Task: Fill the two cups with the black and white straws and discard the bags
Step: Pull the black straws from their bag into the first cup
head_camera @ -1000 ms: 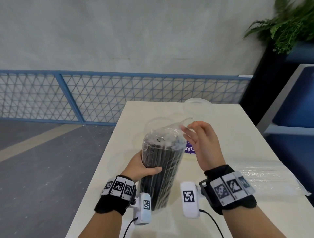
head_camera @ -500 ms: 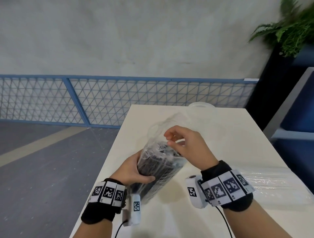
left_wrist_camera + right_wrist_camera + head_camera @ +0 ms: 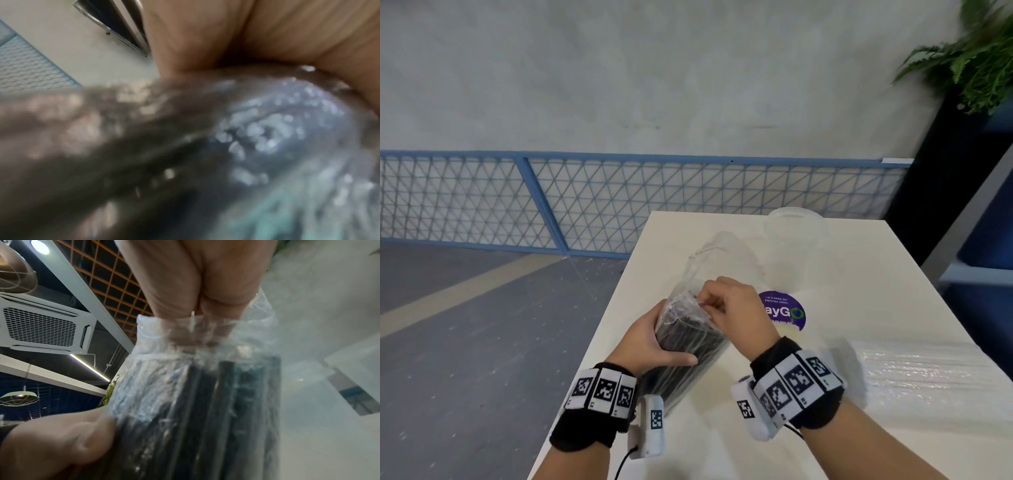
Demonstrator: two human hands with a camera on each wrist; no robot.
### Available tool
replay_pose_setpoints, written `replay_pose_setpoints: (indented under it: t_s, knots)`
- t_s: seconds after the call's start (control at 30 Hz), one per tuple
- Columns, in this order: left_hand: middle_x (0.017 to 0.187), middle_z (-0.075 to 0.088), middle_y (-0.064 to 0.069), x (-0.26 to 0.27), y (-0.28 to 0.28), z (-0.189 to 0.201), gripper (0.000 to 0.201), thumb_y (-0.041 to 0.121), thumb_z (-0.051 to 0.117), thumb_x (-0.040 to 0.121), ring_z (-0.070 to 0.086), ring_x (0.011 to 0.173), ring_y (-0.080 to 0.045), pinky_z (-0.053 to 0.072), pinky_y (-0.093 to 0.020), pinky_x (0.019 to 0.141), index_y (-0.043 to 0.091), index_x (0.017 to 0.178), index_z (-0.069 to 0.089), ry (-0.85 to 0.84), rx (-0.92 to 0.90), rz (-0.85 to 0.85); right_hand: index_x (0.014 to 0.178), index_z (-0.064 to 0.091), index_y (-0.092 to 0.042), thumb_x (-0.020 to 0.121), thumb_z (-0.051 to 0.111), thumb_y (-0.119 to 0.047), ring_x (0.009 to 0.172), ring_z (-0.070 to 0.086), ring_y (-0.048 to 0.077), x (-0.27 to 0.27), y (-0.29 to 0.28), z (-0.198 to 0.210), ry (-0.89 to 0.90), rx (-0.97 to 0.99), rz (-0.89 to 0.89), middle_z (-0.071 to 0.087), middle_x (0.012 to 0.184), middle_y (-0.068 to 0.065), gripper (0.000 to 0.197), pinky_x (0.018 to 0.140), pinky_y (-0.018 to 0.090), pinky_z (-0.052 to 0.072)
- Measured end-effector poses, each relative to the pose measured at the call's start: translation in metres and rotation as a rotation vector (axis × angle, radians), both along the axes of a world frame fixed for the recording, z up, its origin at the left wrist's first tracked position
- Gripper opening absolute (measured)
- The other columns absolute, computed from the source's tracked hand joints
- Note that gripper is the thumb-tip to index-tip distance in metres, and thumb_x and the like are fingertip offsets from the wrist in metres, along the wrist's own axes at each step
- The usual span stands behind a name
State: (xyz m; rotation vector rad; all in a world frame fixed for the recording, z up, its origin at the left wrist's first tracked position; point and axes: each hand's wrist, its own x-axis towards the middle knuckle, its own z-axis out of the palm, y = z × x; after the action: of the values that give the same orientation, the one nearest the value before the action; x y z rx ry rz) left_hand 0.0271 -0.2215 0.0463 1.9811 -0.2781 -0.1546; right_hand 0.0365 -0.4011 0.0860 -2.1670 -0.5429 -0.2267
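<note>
1. The left hand (image 3: 654,337) grips a clear plastic bag of black straws (image 3: 690,337) round its middle, thumb across the near side and fingers wrapped behind.
2. The bag stands tilted over the near left part of the white table (image 3: 859,281), its lower end at the tabletop near the left wrist and its top leaning away to the right.
3. The right hand (image 3: 736,310) pinches the loose plastic at the top of the bag between thumb and curled fingers; in the right wrist view the fingertips (image 3: 174,305) bunch the film just above the straw ends.
4. Above the pinch the open mouth of the bag (image 3: 717,253) rises as a crumpled, see-through flap.
5. A clear plastic cup (image 3: 796,226) stands near the far edge of the table, well apart from both hands. Whether a second cup stands behind the bag's flap, I cannot tell.
6. A second clear bag holding white straws (image 3: 928,370) lies flat on the right side of the table, beside the right wrist.
7. A round purple sticker (image 3: 787,310) lies on the tabletop just right of the right hand.
8. The left wrist view is blurred; only palm skin and glinting plastic show.
9. A blue mesh railing (image 3: 619,202) runs along the grey wall beyond the table, and a green potted plant (image 3: 976,58) stands at the far right.
</note>
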Motion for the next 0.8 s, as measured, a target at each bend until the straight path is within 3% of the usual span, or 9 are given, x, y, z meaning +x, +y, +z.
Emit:
replay_pose_setpoints:
  t_s: [0.1, 0.23, 0.33, 0.4, 0.5, 0.57, 0.63, 0.73, 0.8]
  knots:
    - [0.106, 0.065, 0.016, 0.002, 0.0, 0.0, 0.072, 0.017, 0.089, 0.054, 0.059, 0.1, 0.009, 0.042, -0.002, 0.081, 0.04, 0.11, 0.049, -0.007, 0.056, 0.015, 0.073, 0.068, -0.006, 0.074, 0.066, 0.008, 0.068, 0.056, -0.011, 0.004, -0.004, -0.005, 0.013, 0.092, -0.058, 0.052, 0.069, -0.015, 0.014, 0.063, 0.004, 0.042]
    - [0.103, 0.06, 0.024, 0.003, 0.0, 0.001, 0.069, 0.018, 0.087, 0.058, 0.053, 0.094, 0.02, 0.043, -0.004, 0.085, 0.043, 0.107, 0.045, 0.028, 0.1, 0.027, 0.071, 0.068, -0.015, 0.075, 0.07, 0.002, 0.066, 0.057, -0.001, 0.015, -0.018, 0.006, 0.004, 0.233, -0.143, 0.06, 0.069, -0.011, 0.018, 0.064, 0.009, 0.045]
    - [0.102, 0.058, 0.026, 0.004, -0.001, -0.001, 0.066, 0.018, 0.086, 0.06, 0.051, 0.089, 0.027, 0.038, 0.004, 0.075, 0.046, 0.103, 0.043, 0.041, 0.121, 0.009, 0.072, 0.068, -0.017, 0.075, 0.071, 0.0, 0.065, 0.058, 0.003, 0.022, -0.031, 0.021, -0.033, 0.292, -0.201, 0.066, 0.073, 0.0, 0.018, 0.067, 0.014, 0.049]
    - [0.103, 0.054, 0.03, 0.004, -0.002, -0.001, 0.068, 0.017, 0.085, 0.062, 0.047, 0.087, 0.032, 0.034, 0.008, 0.072, 0.049, 0.101, 0.04, 0.038, 0.124, 0.002, 0.073, 0.069, -0.014, 0.075, 0.071, 0.001, 0.065, 0.058, 0.002, 0.025, -0.04, 0.031, -0.056, 0.32, -0.226, 0.068, 0.073, 0.003, 0.015, 0.066, 0.01, 0.048]
    - [0.104, 0.048, 0.034, 0.003, -0.002, -0.002, 0.071, 0.016, 0.085, 0.062, 0.042, 0.087, 0.036, 0.03, 0.01, 0.072, 0.051, 0.101, 0.036, 0.028, 0.129, -0.002, 0.075, 0.069, -0.011, 0.075, 0.071, 0.001, 0.064, 0.058, -0.005, 0.029, -0.049, 0.043, -0.085, 0.363, -0.258, 0.065, 0.071, -0.005, 0.012, 0.064, 0.005, 0.045]
    - [0.106, 0.049, 0.033, 0.003, -0.001, -0.004, 0.072, 0.018, 0.085, 0.061, 0.044, 0.09, 0.032, 0.031, 0.009, 0.075, 0.051, 0.103, 0.037, 0.031, 0.128, 0.007, 0.079, 0.067, -0.011, 0.077, 0.071, -0.004, 0.066, 0.057, -0.004, 0.03, -0.049, 0.045, -0.122, 0.4, -0.296, 0.064, 0.076, -0.005, 0.008, 0.065, 0.006, 0.045]
    - [0.107, 0.052, 0.03, 0.003, 0.002, -0.005, 0.07, 0.018, 0.086, 0.06, 0.047, 0.095, 0.025, 0.033, 0.005, 0.08, 0.048, 0.104, 0.04, 0.042, 0.101, 0.033, 0.092, 0.063, -0.014, 0.079, 0.071, -0.012, 0.077, 0.057, 0.001, 0.027, -0.043, 0.039, -0.118, 0.473, -0.327, 0.061, 0.091, 0.0, 0.016, 0.067, 0.01, 0.048]
    - [0.112, 0.062, 0.015, 0.004, 0.006, -0.008, 0.074, 0.032, 0.088, 0.05, 0.057, 0.105, 0.005, 0.043, -0.019, 0.095, 0.036, 0.113, 0.049, 0.075, 0.013, 0.069, 0.108, 0.051, -0.02, 0.076, 0.073, -0.023, 0.102, 0.053, 0.012, 0.014, -0.025, 0.019, 0.016, 0.536, -0.349, 0.05, 0.113, 0.004, 0.039, 0.076, 0.02, 0.052]
    - [0.113, 0.066, 0.007, 0.004, 0.007, -0.01, 0.081, 0.037, 0.086, 0.043, 0.061, 0.107, -0.004, 0.046, -0.027, 0.096, 0.028, 0.117, 0.052, 0.092, -0.051, 0.067, 0.113, 0.045, -0.02, 0.074, 0.075, -0.024, 0.108, 0.048, 0.011, 0.005, -0.012, 0.008, 0.061, 0.548, -0.377, 0.045, 0.117, 0.002, 0.05, 0.086, 0.031, 0.053]
